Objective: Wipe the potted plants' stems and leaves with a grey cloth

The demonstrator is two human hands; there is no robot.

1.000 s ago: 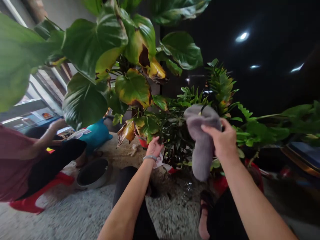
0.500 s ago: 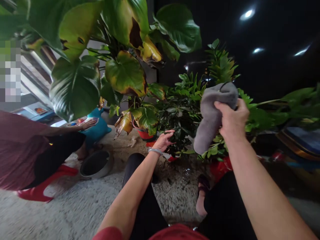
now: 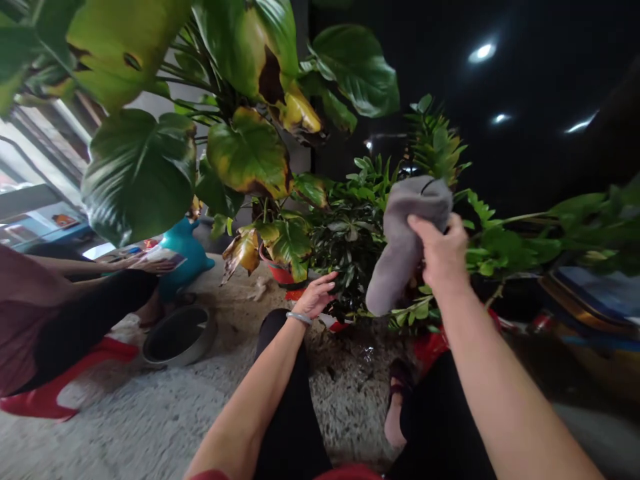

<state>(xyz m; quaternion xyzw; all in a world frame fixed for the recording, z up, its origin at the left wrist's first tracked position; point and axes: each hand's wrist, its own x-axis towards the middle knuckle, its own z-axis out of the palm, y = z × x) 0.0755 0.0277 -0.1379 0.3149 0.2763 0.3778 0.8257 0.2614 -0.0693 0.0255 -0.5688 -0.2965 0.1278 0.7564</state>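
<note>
My right hand (image 3: 444,252) grips a soft grey cloth (image 3: 400,250), with the thumb pressed across its face. One end of the cloth hangs down in front of green foliage. My left hand (image 3: 319,295), a bracelet on its wrist, is at the edge of a potted plant with small dark green leaves (image 3: 350,260). Its fingers are stretched out towards the leaves, and I see nothing held in them. Whether the fingertips touch a leaf I cannot tell. Part of that plant's red and white pot (image 3: 334,323) shows below the hand.
A large-leaved plant (image 3: 250,150) with browned, yellowing leaves overhangs the left side. A person sits on a red stool (image 3: 95,367) at left, beside a grey basin (image 3: 179,337) and a turquoise object (image 3: 183,257). More greenery (image 3: 520,250) grows at right. My feet rest on rough concrete.
The cloth and my right hand have shifted left and slightly down in view. My left hand sits a little lower and left, its fingers farther from the leaves. The whole view has shifted slightly.
</note>
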